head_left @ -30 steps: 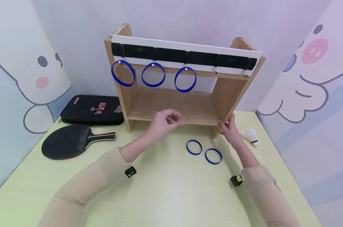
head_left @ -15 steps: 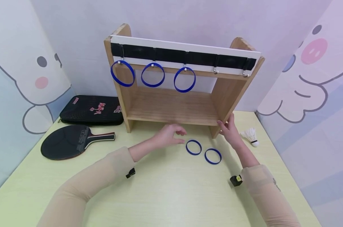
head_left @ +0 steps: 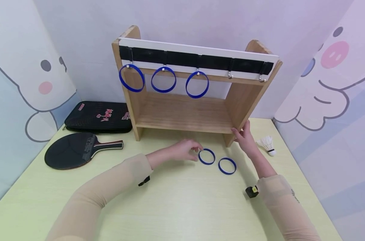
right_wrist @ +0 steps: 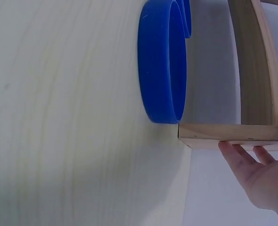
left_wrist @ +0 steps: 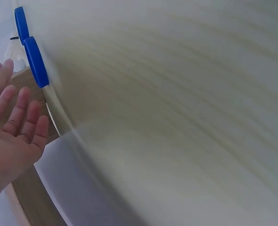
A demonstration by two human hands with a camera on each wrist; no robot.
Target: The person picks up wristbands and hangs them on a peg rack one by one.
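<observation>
My left hand (head_left: 185,150) is over the table with its fingers parted and slightly bent, holding nothing. Its fingertips are at the left edge of a blue silicone wristband (head_left: 199,158); whether they touch is unclear. A second blue wristband (head_left: 220,167) lies flat just to the right. My right hand (head_left: 245,140) grips the lower right side of a wooden shelf (head_left: 182,129), thumb at the front and fingers on the outer face (right_wrist: 245,162). Three blue wristbands hang from the shelf's left and middle hooks, one being the third-hook wristband (head_left: 195,97).
Two bare hooks, including the far-right hook (head_left: 261,79), are on the shelf's black strip (head_left: 182,59). A table tennis bat (head_left: 69,152) and a black case (head_left: 95,117) lie at left. A shuttlecock (head_left: 266,144) lies right of my right hand.
My left hand has come down from in front of the shelf board and moved right to the nearer wristband, its fingers parting. The right hand has stayed on the shelf.
</observation>
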